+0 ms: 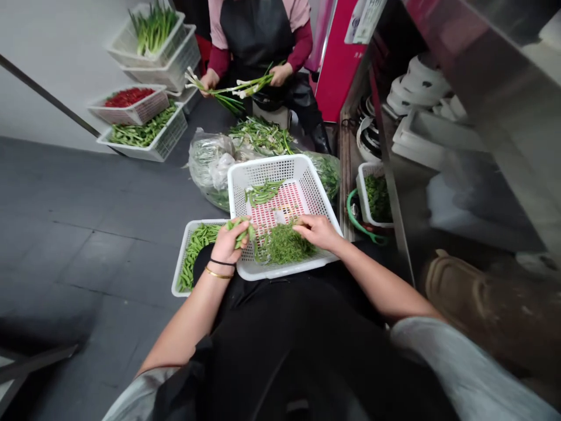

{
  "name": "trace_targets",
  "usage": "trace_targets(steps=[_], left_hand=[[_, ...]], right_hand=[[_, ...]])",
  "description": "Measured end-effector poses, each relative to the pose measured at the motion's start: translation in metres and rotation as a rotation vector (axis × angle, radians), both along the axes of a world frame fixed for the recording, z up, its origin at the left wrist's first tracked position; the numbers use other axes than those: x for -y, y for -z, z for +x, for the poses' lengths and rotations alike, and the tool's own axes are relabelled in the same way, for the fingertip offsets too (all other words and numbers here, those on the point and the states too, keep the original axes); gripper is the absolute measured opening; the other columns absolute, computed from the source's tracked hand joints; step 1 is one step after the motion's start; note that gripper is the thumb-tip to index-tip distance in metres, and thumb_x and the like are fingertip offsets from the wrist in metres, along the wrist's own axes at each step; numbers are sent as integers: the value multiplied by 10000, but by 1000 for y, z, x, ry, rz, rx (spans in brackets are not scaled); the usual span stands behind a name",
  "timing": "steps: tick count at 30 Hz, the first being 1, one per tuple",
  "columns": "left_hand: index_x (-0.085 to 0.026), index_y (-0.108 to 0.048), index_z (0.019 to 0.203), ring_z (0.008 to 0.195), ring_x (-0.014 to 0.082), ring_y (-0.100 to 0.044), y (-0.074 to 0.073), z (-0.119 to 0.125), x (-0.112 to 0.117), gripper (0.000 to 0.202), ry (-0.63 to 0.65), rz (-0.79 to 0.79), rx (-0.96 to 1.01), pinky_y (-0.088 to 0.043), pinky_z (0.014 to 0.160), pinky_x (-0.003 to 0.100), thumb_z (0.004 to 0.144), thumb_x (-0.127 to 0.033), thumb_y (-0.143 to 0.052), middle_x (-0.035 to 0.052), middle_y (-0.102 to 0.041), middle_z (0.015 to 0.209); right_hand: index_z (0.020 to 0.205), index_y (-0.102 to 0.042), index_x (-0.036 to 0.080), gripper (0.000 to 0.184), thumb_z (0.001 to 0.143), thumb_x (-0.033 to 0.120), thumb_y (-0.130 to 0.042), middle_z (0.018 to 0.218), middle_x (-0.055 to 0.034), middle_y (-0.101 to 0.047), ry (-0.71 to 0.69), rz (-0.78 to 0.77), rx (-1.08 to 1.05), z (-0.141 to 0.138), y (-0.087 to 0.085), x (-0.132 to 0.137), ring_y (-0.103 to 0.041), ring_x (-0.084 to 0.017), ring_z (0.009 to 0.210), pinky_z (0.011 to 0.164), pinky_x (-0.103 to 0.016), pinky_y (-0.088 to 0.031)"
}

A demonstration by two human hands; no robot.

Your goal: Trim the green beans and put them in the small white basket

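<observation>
A white perforated basket (322,199) with a red-patterned bottom rests on my lap. My left hand (225,244) is closed around several green pea pods (242,233) at the basket's left rim. Over the right side of the basket, my right hand (319,230) is closed in a pinch; what lies between its fingertips is too small to make out. Just beside those fingers is a heap of thin green trimmings (287,245). A small group of loose pods (264,193) lies toward the far side. More pods fill a second white basket (179,273) by my left knee.
Opposite me, a person (258,29) in a dark apron holds green onions (252,88) in both hands. Plastic bags of greens (210,164) lie between us. Stacked vegetable baskets (142,126) stand at the back left. A metal shelf (394,216) with containers runs along the right.
</observation>
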State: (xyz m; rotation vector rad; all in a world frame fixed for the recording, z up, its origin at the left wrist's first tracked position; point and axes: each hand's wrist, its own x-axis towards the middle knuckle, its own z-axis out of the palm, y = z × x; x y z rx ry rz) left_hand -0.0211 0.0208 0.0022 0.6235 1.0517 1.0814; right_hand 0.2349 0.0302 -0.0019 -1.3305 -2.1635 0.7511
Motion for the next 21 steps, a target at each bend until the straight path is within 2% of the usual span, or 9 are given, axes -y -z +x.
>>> trace_targets(steps=[3, 5, 6, 8, 10, 14, 16, 18, 21], left_hand=[[-120, -618, 991, 348, 14, -365, 12, -19, -1, 377, -40, -55, 196, -265, 327, 131, 642, -202, -736, 25, -668, 664], [-122, -626, 982, 335, 14, -352, 23, -19, 3, 360, -5, -71, 298, -260, 323, 134, 661, -245, -733, 8, -648, 625], [-120, -630, 953, 332, 17, -356, 28, -16, 6, 339, 26, -79, 340, -260, 322, 138, 669, -275, -732, 1, -632, 603], [-115, -626, 858, 328, 25, -370, 39, -4, 12, 297, 88, -111, 397, -257, 321, 145, 677, -325, -732, -14, -587, 553], [-119, -594, 771, 332, 32, -382, 48, 8, 15, 283, 129, -162, 430, -252, 319, 147, 679, -349, -733, -26, -543, 520], [-137, -500, 669, 369, 34, -398, 51, 11, 15, 310, 126, -219, 465, -237, 327, 135, 670, -334, -740, -32, -510, 522], [-143, -465, 644, 375, 32, -393, 48, 5, 12, 325, 112, -207, 471, -213, 322, 130, 660, -311, -743, -32, -511, 533], [-145, -456, 630, 365, 33, -383, 44, -1, 9, 333, 95, -188, 443, -194, 314, 134, 642, -299, -751, -31, -519, 530], [-132, -503, 641, 332, 31, -371, 42, -5, 4, 306, 36, -194, 282, -206, 310, 150, 628, -292, -764, -24, -553, 523]], right_hand=[[845, -647, 173, 126, 766, 269, -629, 720, -5, -633, -80, -199, 257, 21, 8, -18, -544, -123, 635, 596, -214, -358], [1024, -644, 216, 330, 700, 256, -686, 870, -22, -672, -151, -241, 426, 16, 10, -38, -584, -151, 724, 615, -223, -373], [1060, -637, 233, 348, 716, 267, -672, 931, -31, -677, -168, -220, 474, 6, 12, -51, -597, -165, 771, 637, -232, -384], [1004, -659, 223, 219, 841, 297, -531, 975, -54, -684, -154, -145, 510, -28, 19, -79, -610, -182, 840, 693, -256, -404], [966, -664, 166, 289, 911, 317, -424, 1004, -111, -681, -83, -125, 558, -71, 32, -107, -618, -211, 891, 741, -284, -418], [1071, -625, 82, 355, 892, 357, -491, 1035, -185, -673, -114, -208, 611, -138, 70, -146, -630, -238, 898, 762, -291, -435], [1077, -619, 66, 345, 895, 330, -492, 1053, -197, -666, -137, -224, 608, -149, 84, -153, -628, -236, 906, 769, -288, -435], [1044, -626, 65, 315, 910, 299, -463, 1062, -198, -659, -145, -225, 607, -146, 88, -152, -622, -236, 921, 773, -289, -431], [961, -637, 105, 286, 924, 311, -443, 1013, -155, -667, -159, -195, 599, -123, 74, -130, -614, -220, 902, 764, -284, -424]])
